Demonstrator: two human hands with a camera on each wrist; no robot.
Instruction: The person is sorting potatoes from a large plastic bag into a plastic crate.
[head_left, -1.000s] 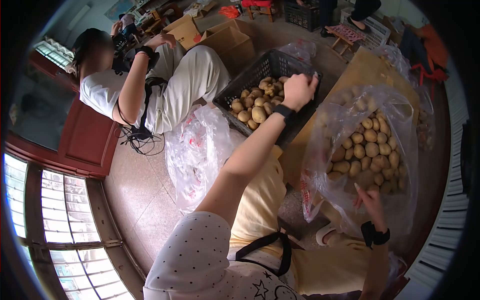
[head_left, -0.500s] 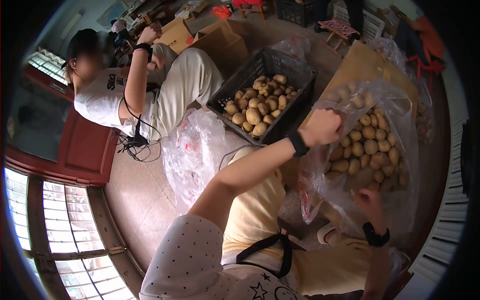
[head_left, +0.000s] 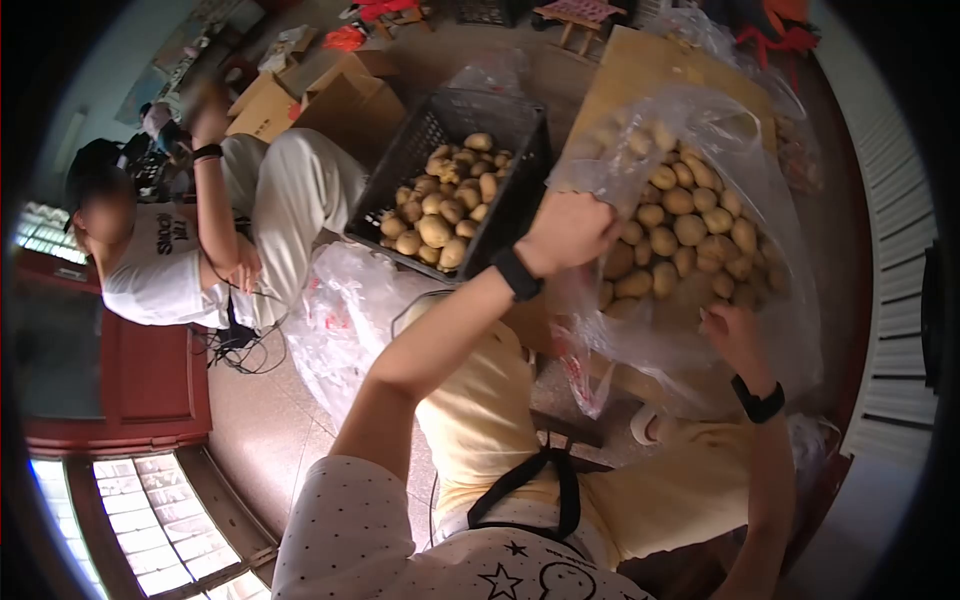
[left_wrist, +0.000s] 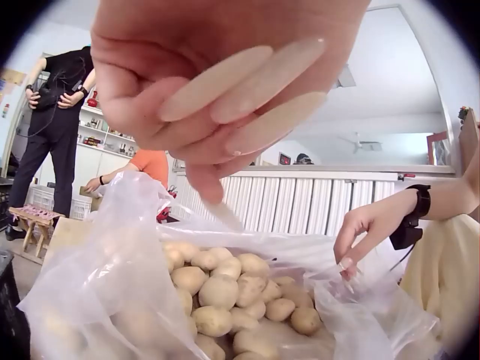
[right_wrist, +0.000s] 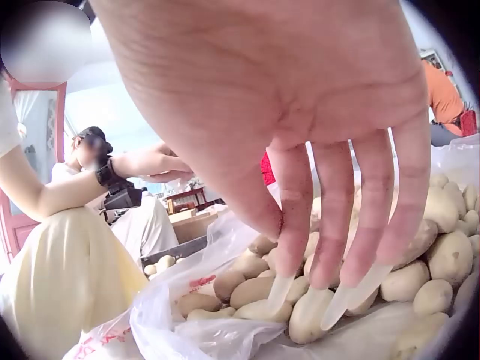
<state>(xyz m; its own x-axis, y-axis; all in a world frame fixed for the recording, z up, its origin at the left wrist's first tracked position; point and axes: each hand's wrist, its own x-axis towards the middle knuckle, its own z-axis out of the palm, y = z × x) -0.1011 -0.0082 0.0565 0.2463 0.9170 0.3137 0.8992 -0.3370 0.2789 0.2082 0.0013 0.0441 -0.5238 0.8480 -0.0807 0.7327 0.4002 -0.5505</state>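
Observation:
My left hand (head_left: 572, 232) is over the left edge of the clear plastic bag (head_left: 690, 365), its fingers loosely curled. The left wrist view shows long pale nails and nothing between the fingers (left_wrist: 247, 90). Many potatoes (head_left: 690, 215) fill the open bag. At the bag's near side is my right hand (head_left: 738, 345); in the right wrist view its fingers (right_wrist: 334, 202) reach down, nearly straight, with the nails right at a potato (right_wrist: 307, 319). To the left, a black plastic crate (head_left: 535, 130) holds more potatoes (head_left: 435, 230).
Under the bag lies a flat cardboard sheet (head_left: 640, 70). Crumpled plastic bags (head_left: 345, 310) lie on the floor before the crate. A person in white (head_left: 160, 270) sits at the left, cables beside them. Open cardboard boxes (head_left: 350, 110) and a small stool (head_left: 580, 15) stand farther back.
My left hand has moved from the crate's right rim to the bag's left edge. My right hand stays at the bag's near side, its fingers lowered. The head view has shifted, moving the scene leftward.

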